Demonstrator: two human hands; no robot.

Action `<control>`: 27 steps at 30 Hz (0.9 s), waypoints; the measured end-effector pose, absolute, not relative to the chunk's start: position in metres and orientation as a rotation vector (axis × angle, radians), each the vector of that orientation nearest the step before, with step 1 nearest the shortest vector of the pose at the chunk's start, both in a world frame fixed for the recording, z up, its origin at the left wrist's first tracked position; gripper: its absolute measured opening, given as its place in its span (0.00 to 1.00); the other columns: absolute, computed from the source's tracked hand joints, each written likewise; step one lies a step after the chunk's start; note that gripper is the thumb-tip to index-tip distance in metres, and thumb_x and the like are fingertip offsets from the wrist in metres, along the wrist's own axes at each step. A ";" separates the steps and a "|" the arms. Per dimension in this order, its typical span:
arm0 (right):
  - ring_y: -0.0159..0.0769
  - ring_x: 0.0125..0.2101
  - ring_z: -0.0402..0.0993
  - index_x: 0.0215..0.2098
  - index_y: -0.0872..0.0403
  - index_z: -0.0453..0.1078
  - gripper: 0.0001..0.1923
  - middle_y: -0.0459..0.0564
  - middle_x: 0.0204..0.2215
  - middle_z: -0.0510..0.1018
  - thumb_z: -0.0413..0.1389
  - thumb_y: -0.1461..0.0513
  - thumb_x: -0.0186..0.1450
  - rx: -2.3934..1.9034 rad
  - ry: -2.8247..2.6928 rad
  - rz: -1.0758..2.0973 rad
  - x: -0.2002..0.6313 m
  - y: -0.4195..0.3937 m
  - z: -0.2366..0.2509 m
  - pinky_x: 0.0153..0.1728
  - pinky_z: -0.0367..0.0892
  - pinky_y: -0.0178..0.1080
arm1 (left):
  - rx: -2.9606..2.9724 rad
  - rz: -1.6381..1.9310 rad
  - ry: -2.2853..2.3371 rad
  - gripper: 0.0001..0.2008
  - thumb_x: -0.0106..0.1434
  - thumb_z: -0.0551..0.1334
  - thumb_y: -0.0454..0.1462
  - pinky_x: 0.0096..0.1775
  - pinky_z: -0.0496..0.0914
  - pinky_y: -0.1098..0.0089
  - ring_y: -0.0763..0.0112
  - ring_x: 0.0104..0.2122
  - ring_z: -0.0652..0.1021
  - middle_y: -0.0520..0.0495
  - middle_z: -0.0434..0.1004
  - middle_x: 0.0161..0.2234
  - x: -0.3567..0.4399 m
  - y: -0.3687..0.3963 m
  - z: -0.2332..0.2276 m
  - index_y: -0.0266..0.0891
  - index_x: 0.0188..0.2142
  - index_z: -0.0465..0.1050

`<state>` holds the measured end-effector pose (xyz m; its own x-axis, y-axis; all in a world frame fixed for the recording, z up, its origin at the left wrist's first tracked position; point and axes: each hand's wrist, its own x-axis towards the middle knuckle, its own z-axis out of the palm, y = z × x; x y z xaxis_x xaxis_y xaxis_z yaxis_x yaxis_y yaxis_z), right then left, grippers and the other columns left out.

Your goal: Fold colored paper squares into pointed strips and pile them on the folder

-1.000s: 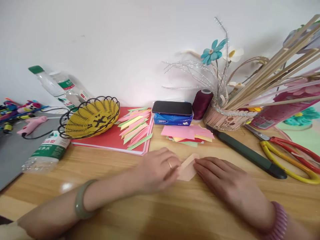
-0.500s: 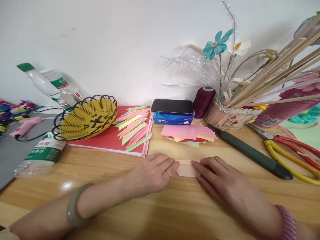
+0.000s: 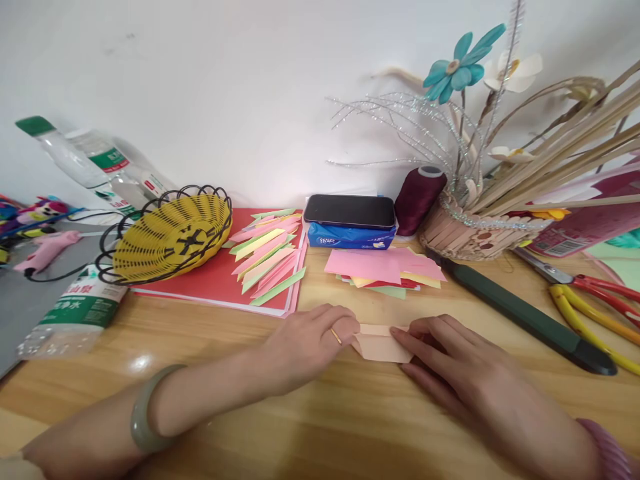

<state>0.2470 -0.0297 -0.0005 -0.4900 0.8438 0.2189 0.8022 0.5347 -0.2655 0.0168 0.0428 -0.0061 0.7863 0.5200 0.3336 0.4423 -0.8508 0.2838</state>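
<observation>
A small pale peach sheet of paper [image 3: 383, 347] with a folded strip along its far edge lies on the wooden table between my hands. My left hand [image 3: 313, 343], a ring on one finger, grips its left end; those fingertips are partly hidden behind the hand. On the right end, my right hand [image 3: 450, 357] holds the paper between thumb and fingers, one fingertip pressing on the fold. Just beyond are loose pink and yellow paper pieces [image 3: 363, 265]. Folded paper strips [image 3: 267, 257] in pink, green and yellow lie on red paper [image 3: 195, 283] to the left.
A yellow basket [image 3: 173, 233] rests on the red paper, near plastic bottles [image 3: 83, 303] and a pink glue gun [image 3: 50, 252]. A phone [image 3: 350, 211] lies on a blue tissue pack [image 3: 350, 236], beside maroon thread [image 3: 420, 200]. Rightward are a green-handled tool [image 3: 525, 317] and scissors [image 3: 585, 313].
The view has shifted slightly, so things on the right sit farther right. Both hands still hold the paper, and more of its near part shows between them.
</observation>
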 end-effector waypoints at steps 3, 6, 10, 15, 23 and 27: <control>0.37 0.36 0.68 0.46 0.55 0.67 0.14 0.53 0.35 0.70 0.46 0.59 0.67 -1.365 -2.428 0.210 0.248 -0.030 -0.002 0.35 0.69 0.40 | 2.762 0.570 0.754 0.09 0.68 0.49 0.34 0.31 0.70 0.77 0.76 0.30 0.74 0.53 0.74 0.32 0.020 0.043 -0.004 0.38 0.35 0.66; 0.37 0.36 0.68 0.46 0.54 0.67 0.14 0.53 0.35 0.70 0.46 0.59 0.67 -1.361 -2.419 0.202 0.249 -0.029 -0.003 0.34 0.69 0.40 | 2.825 0.617 0.653 0.10 0.67 0.50 0.35 0.34 0.71 0.74 0.73 0.33 0.75 0.51 0.75 0.31 0.021 0.044 -0.002 0.36 0.32 0.67; 0.36 0.35 0.69 0.47 0.55 0.67 0.14 0.52 0.35 0.70 0.45 0.59 0.67 -1.349 -2.440 0.172 0.249 -0.028 -0.003 0.34 0.69 0.40 | 2.986 0.791 0.386 0.08 0.64 0.53 0.31 0.44 0.70 0.69 0.69 0.38 0.74 0.46 0.76 0.36 0.020 0.046 0.000 0.32 0.32 0.71; 0.38 0.36 0.68 0.45 0.56 0.67 0.13 0.52 0.35 0.71 0.46 0.60 0.67 -1.301 -2.512 0.035 0.250 -0.028 -0.003 0.35 0.68 0.42 | 3.131 0.806 0.149 0.11 0.63 0.51 0.27 0.43 0.71 0.66 0.65 0.36 0.76 0.43 0.78 0.34 0.018 0.046 0.001 0.28 0.32 0.73; 0.36 0.35 0.68 0.43 0.57 0.68 0.13 0.52 0.34 0.73 0.42 0.67 0.67 -1.098 -2.516 -0.107 0.255 -0.027 0.002 0.35 0.68 0.40 | 3.137 0.809 0.153 0.17 0.63 0.48 0.26 0.38 0.72 0.67 0.67 0.31 0.76 0.44 0.77 0.27 0.023 0.047 0.004 0.31 0.28 0.74; 0.36 0.37 0.68 0.45 0.55 0.67 0.14 0.52 0.36 0.73 0.42 0.67 0.67 -1.164 -2.485 0.037 0.258 -0.028 0.000 0.35 0.68 0.40 | 3.075 0.804 0.276 0.13 0.61 0.52 0.26 0.38 0.72 0.67 0.69 0.31 0.75 0.47 0.76 0.27 0.027 0.046 0.000 0.33 0.26 0.73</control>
<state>0.2580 -0.0280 -0.0001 -0.5761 0.7436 0.3393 0.7332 0.6537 -0.1876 0.0273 0.0459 0.0005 0.8581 0.1545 0.4896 0.1788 -0.9839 -0.0030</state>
